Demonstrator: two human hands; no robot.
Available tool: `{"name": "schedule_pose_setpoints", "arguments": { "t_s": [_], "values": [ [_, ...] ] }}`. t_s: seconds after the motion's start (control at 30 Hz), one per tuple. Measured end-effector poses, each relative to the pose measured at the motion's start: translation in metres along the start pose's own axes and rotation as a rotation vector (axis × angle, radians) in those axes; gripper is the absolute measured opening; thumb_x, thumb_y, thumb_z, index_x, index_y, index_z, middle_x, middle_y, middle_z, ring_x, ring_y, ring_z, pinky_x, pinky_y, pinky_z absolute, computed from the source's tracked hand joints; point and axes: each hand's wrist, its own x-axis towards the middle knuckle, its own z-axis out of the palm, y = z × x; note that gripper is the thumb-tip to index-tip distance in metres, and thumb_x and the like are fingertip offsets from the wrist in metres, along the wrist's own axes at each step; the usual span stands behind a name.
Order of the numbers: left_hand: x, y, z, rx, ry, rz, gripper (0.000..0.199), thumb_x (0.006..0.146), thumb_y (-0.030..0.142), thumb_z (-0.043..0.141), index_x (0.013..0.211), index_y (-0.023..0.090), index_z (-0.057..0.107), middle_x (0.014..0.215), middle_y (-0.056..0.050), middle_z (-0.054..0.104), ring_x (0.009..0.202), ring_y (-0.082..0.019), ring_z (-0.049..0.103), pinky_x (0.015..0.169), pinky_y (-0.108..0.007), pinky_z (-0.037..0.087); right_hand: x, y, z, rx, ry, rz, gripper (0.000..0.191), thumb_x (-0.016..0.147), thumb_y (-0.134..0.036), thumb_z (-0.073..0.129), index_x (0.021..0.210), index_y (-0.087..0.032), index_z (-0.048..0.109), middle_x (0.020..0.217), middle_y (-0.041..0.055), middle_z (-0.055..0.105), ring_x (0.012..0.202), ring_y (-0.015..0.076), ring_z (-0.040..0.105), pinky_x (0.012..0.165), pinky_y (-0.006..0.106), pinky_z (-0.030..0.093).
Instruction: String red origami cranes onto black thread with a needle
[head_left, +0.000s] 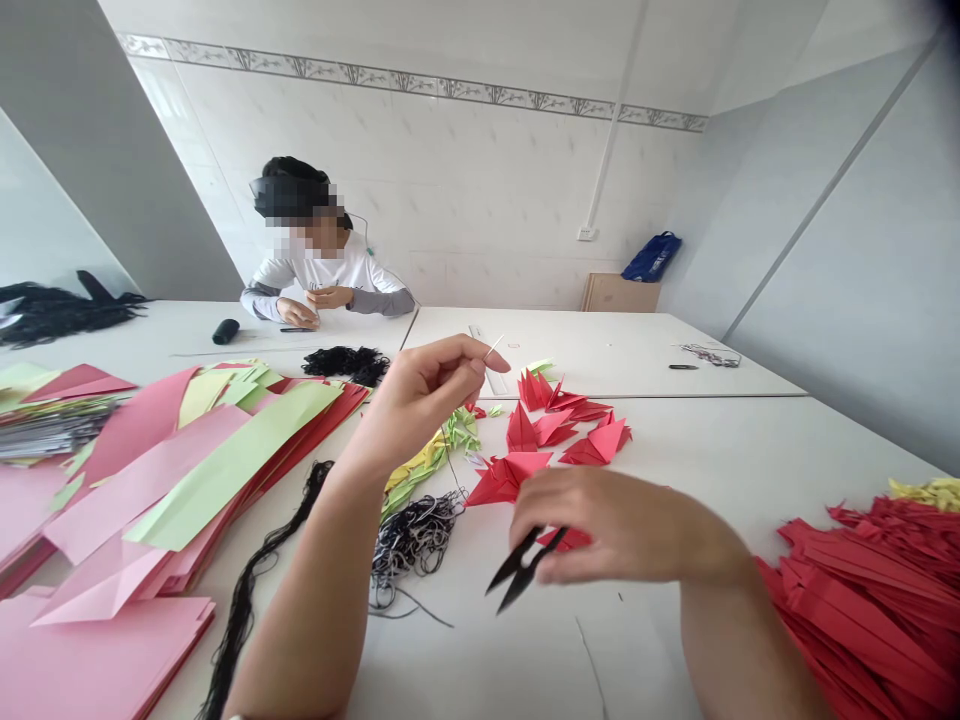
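My left hand (pixel 442 385) is raised over the middle of the table, thumb and forefinger pinching a thin needle (pixel 495 347). A dark thread hangs below that hand. To the right and lower, my right hand (pixel 600 525) holds black thread snips (pixel 517 572), their blades apart and pointing down to the left. Several folded red paper cranes (pixel 529 430) lie just beyond and beside my right hand. Under my left hand is a tangle of black and grey cord (pixel 412 540), with yellow and green folded paper (pixel 431 460) behind it.
Pink, green and red paper sheets (pixel 150 450) cover the left side, beside a black thread bundle (pixel 247 590). Folded red strips (pixel 870 590) are heaped at right. Across the table (pixel 750 440) sits a person (pixel 322 265) near a black spool (pixel 225 331) and black thread.
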Motion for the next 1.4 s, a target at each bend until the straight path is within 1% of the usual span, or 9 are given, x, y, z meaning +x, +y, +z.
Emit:
{"name": "schedule_pose_setpoints", "arguments": {
  "t_s": [0.37,0.53,0.67,0.8,0.97,1.1,1.2,1.3,1.4],
  "values": [
    [-0.007,0.011,0.000,0.039,0.008,0.003,0.014,0.090,0.027,0.063,0.090,0.016,0.071,0.069,-0.003,0.071,0.047,-0.005,0.049,0.042,-0.017,0.040,0.064,-0.001,0.139,-0.462,-0.483,-0.091,0.011,0.088,-0.027,0.065,0.092,-0.018,0.070,0.093,0.0064,0.066,0.087,0.0214,0.060,0.064,0.031,0.040],
    [-0.007,0.014,0.000,0.076,0.035,0.003,0.012,0.089,0.024,0.062,0.087,0.015,0.070,0.067,-0.002,0.072,0.046,-0.005,0.051,0.042,-0.017,0.042,0.043,0.009,0.114,-0.394,-0.337,-0.060,0.026,0.086,-0.042,0.070,0.096,-0.019,0.064,0.091,0.0035,0.067,0.082,0.0193,0.061,0.061,0.029,0.036],
    [-0.007,0.015,-0.001,0.121,0.039,0.011,0.011,0.088,0.021,0.061,0.088,0.016,0.071,0.068,-0.002,0.072,0.047,-0.006,0.052,0.044,-0.017,0.043,0.018,0.023,0.079,-0.558,-0.136,0.359,0.031,0.088,-0.045,0.067,0.098,-0.017,0.059,0.080,0.0035,0.067,0.071,0.0204,0.063,0.056,0.029,0.029],
    [-0.008,0.014,0.000,0.157,0.025,0.013,0.013,0.088,0.021,0.059,0.088,0.016,0.071,0.069,-0.002,0.072,0.048,-0.006,0.053,0.045,-0.017,0.044,0.000,0.045,0.086,-0.713,-0.200,0.682,0.018,0.084,-0.024,0.067,0.098,-0.014,0.061,0.068,0.0036,0.063,0.063,0.0213,0.062,0.054,0.029,0.023],
    [-0.008,0.014,0.001,0.198,0.041,0.018,0.014,0.087,0.019,0.059,0.087,0.016,0.072,0.067,-0.001,0.072,0.046,-0.005,0.050,0.046,-0.017,0.043,-0.008,0.066,0.077,-0.659,-0.204,0.690,0.024,0.072,0.006,0.055,0.080,-0.016,0.060,0.065,0.0020,0.059,0.059,0.0160,0.058,0.052,0.030,0.020],
    [-0.008,0.012,0.001,0.238,0.079,0.030,0.015,0.086,0.017,0.058,0.088,0.017,0.073,0.066,0.000,0.071,0.046,-0.005,0.048,0.046,-0.017,0.041,-0.022,0.057,0.009,-0.581,-0.020,0.677,0.023,0.095,-0.010,0.039,0.093,-0.021,0.059,0.069,-0.0005,0.061,0.055,0.0132,0.052,0.051,0.027,0.026],
    [-0.007,0.009,0.003,0.250,0.101,0.051,0.017,0.087,0.017,0.058,0.090,0.017,0.074,0.066,0.000,0.070,0.047,-0.006,0.049,0.047,-0.018,0.041,-0.029,0.048,-0.036,-0.213,0.562,0.533,0.021,0.101,-0.032,0.043,0.108,-0.027,0.061,0.076,-0.0012,0.065,0.061,0.0137,0.058,0.056,0.026,0.041],
    [-0.006,0.004,0.006,0.268,0.099,0.087,0.018,0.089,0.017,0.057,0.090,0.019,0.075,0.060,0.003,0.065,0.047,-0.006,0.047,0.048,-0.018,0.039,-0.021,0.052,-0.049,0.138,1.022,0.253,0.019,0.097,-0.039,0.056,0.107,-0.026,0.064,0.083,0.0001,0.067,0.070,0.0149,0.064,0.066,0.029,0.052],
    [-0.005,0.000,0.011,0.288,0.094,0.122,0.019,0.089,0.016,0.057,0.089,0.019,0.075,0.054,0.005,0.059,0.045,-0.005,0.042,0.046,-0.018,0.036,-0.005,0.064,-0.041,0.433,1.155,0.041,0.017,0.089,-0.040,0.069,0.096,-0.024,0.065,0.075,-0.0013,0.064,0.065,0.0147,0.062,0.062,0.030,0.055]
  ]
}}
